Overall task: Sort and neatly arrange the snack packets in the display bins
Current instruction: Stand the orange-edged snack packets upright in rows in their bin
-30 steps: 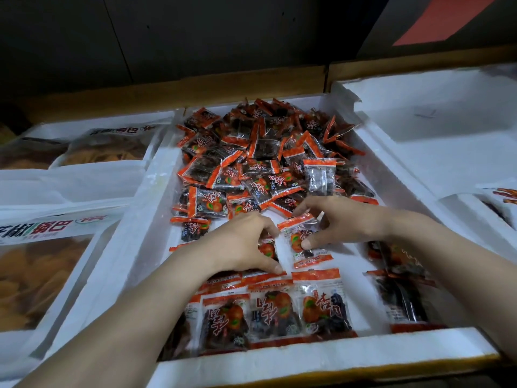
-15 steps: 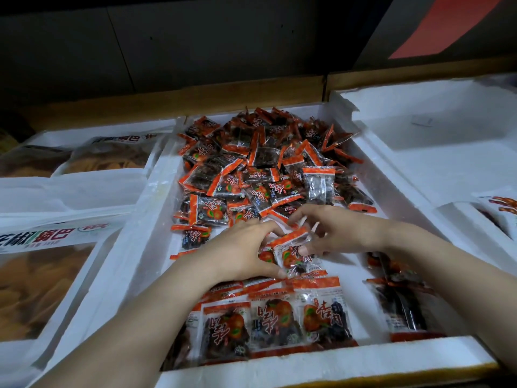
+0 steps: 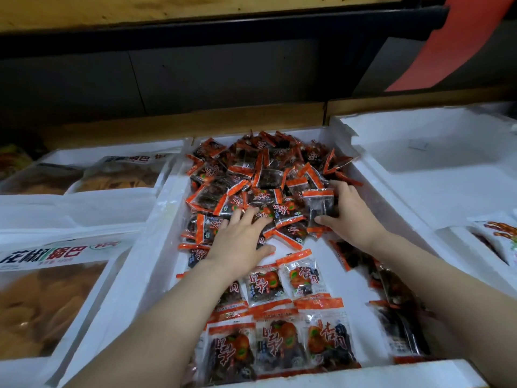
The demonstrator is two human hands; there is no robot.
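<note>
Head view: both hands in the loose packets, right one gripping a single packet

Head camera looks down into the middle bin, which is white foam. Its far half holds a loose pile of packets, orange-edged with dark filling, lying at all angles. The near half holds flat rows of packets, faces up and edges overlapping, with the nearest row against the front wall. More dark packets lie along the right wall, partly under the right forearm.

Left hand is palm down at the near edge of the pile. Its fingers are straight and spread, resting on packets and gripping nothing. Right hand is at the right side of the pile and grips one packet, thumb at its lower edge, fingers curled over its top right corner. That packet is tilted up, clear back side toward the camera, orange strip on top.

Left bins hold big bags of yellow crisps. Right bin is white foam. A white bag with red print sits at the right edge, cropped.
</note>
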